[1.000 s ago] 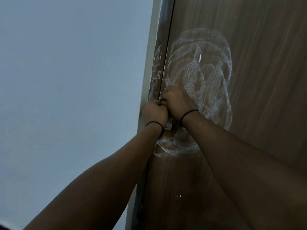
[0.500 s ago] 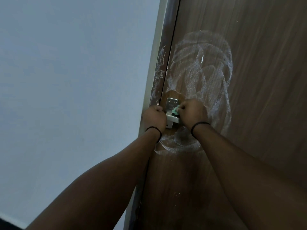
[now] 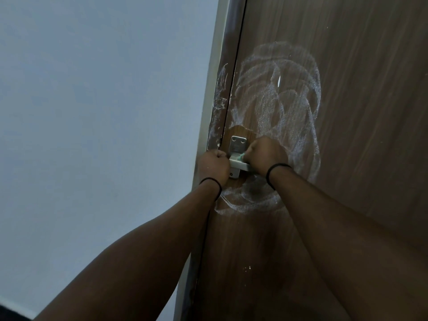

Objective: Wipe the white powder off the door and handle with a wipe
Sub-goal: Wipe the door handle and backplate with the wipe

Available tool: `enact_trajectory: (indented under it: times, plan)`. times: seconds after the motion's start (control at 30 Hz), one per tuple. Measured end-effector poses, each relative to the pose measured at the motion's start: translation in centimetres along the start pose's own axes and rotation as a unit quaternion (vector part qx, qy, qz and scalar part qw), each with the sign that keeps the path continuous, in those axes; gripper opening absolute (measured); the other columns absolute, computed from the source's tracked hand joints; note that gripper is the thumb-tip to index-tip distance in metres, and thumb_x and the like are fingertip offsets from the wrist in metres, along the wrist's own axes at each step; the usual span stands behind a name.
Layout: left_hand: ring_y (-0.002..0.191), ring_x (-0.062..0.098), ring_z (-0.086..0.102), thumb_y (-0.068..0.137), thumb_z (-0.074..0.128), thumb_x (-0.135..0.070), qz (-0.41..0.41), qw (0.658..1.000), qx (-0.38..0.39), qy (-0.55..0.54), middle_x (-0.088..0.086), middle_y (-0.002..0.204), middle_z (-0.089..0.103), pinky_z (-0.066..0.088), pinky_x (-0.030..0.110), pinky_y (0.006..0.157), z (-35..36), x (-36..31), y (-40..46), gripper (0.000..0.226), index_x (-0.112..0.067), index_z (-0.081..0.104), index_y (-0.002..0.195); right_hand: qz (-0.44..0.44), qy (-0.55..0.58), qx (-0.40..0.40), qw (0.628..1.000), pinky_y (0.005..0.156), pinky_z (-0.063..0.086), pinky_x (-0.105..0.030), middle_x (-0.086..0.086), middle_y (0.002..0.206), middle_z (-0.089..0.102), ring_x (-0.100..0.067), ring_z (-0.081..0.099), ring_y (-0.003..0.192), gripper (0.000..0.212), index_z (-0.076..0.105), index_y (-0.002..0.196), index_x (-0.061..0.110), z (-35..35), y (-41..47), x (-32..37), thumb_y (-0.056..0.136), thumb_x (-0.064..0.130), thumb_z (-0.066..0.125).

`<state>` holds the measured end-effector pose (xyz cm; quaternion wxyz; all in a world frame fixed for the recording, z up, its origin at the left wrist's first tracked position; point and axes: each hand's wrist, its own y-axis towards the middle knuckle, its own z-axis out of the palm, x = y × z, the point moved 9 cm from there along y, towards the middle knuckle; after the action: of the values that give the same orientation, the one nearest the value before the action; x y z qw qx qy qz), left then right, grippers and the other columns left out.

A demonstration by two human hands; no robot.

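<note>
The handle [image 3: 238, 163], a silver lever on a silver plate, sits at the door's [image 3: 347, 112] left edge, and everything gathers around it. A greenish wipe [image 3: 240, 156] is bunched on top of the lever, only a small corner of it showing. The right hand [image 3: 266, 156] is closed over that wipe, its fingers [image 3: 251, 151] curled tight and pressing the cloth onto the lever just right of the plate. Left of the handle, the left hand [image 3: 214, 164] is balled up at the door's edge, fingers folded in; from here it looks as if it grips the lever's near end, though I can't see what is inside the fist. Each wrist wears a thin black band [image 3: 276, 169].

Above the handle and to its right, white powder [image 3: 284, 100] swirls across the brown wood in broad loops. A small dark patch right around the top of the plate is free of it. Below the handle another powder arc curves under the wrists, and farther down a few white specks dot the wood. Left of the handle, powder streaks also run up the door frame [image 3: 220, 100], and beyond that is a plain pale wall [image 3: 104, 112].
</note>
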<state>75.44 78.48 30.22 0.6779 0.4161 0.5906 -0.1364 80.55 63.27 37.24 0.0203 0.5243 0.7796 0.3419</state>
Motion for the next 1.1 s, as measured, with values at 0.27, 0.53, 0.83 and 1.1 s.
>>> enact_trajectory:
  times: [0.27, 0.53, 0.83, 1.1]
  plan:
    - [0.078, 0.01, 0.058, 0.086, 0.049, -0.012, -0.018, 0.999, -0.004, 0.027, -0.009, 0.083, 0.064, 0.044, 0.024, 0.066, -0.5, 2.4, 0.1, 0.025, -0.026, 0.066, 0.076, -0.024, -0.009, 0.035, 0.999, 0.073, 0.058, -0.038, -0.003, 0.082, 0.072, -0.021, 0.066, 0.076, 0.012, 0.075, 0.076, 0.017, 0.3, -0.1, 0.2, 0.082, 0.025, 0.07]
    - [0.083, 0.019, 0.066, 0.093, 0.046, -0.025, -0.027, 0.999, -0.023, 0.009, 0.002, 0.091, 0.072, 0.053, 0.029, 0.07, -0.8, 3.8, -0.6, 0.025, -0.023, 0.071, 0.091, -0.088, 0.05, -0.025, 0.995, 0.072, 0.056, -0.034, -0.001, 0.085, 0.073, -0.016, 0.065, 0.077, 0.011, 0.077, 0.082, 0.018, -0.5, -1.2, 1.7, 0.085, 0.014, 0.066]
    - [0.088, 0.019, 0.067, 0.095, 0.046, -0.022, -0.003, 0.999, -0.032, -0.005, 0.003, 0.094, 0.072, 0.056, 0.035, 0.08, -1.2, 2.4, -0.1, 0.024, -0.021, 0.071, 0.095, -0.184, -0.095, 0.028, 0.978, 0.09, 0.052, -0.038, -0.01, 0.114, 0.069, -0.026, 0.063, 0.104, 0.031, 0.072, 0.111, 0.014, 2.3, -1.5, 5.4, 0.089, 0.0, 0.056]
    - [0.089, 0.018, 0.065, 0.092, 0.046, -0.021, 0.018, 1.0, 0.008, 0.002, 0.001, 0.1, 0.07, 0.057, 0.037, 0.079, -0.8, 1.7, -1.6, 0.029, -0.024, 0.07, 0.108, -0.265, -0.099, 0.117, 0.952, 0.087, 0.051, -0.028, -0.001, 0.105, 0.074, -0.017, 0.066, 0.098, 0.017, 0.078, 0.095, 0.017, 1.3, -2.5, 7.4, 0.085, 0.007, 0.07]
